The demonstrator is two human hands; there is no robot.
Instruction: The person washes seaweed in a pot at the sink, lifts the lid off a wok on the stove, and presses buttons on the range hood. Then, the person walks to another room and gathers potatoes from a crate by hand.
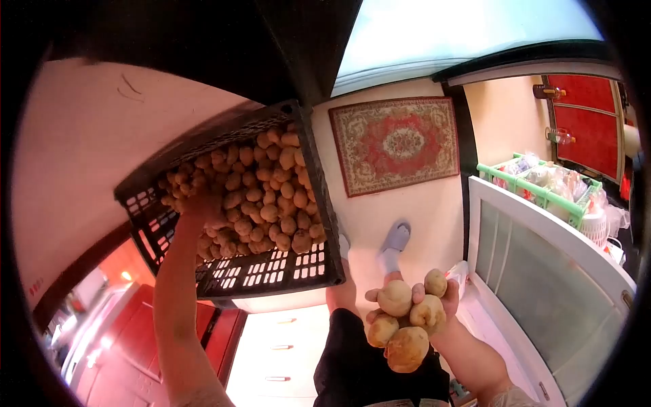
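A black plastic crate [324,190] full of small brown potatoes [269,213] stands at the left of the view. My left hand [203,203] reaches into the crate at its left part, among the potatoes; its fingers are hard to make out there. Lower right, in front of my legs, my right hand [449,303] holds several larger, paler potatoes [407,349] in a cluster, with fingertips showing between them.
A red patterned rug [397,146] lies on the floor beyond my slippered foot [395,241]. At the right are a white-framed glass door [542,271] and a green rack [546,193] of bagged items. White drawers [278,349] stand below the crate.
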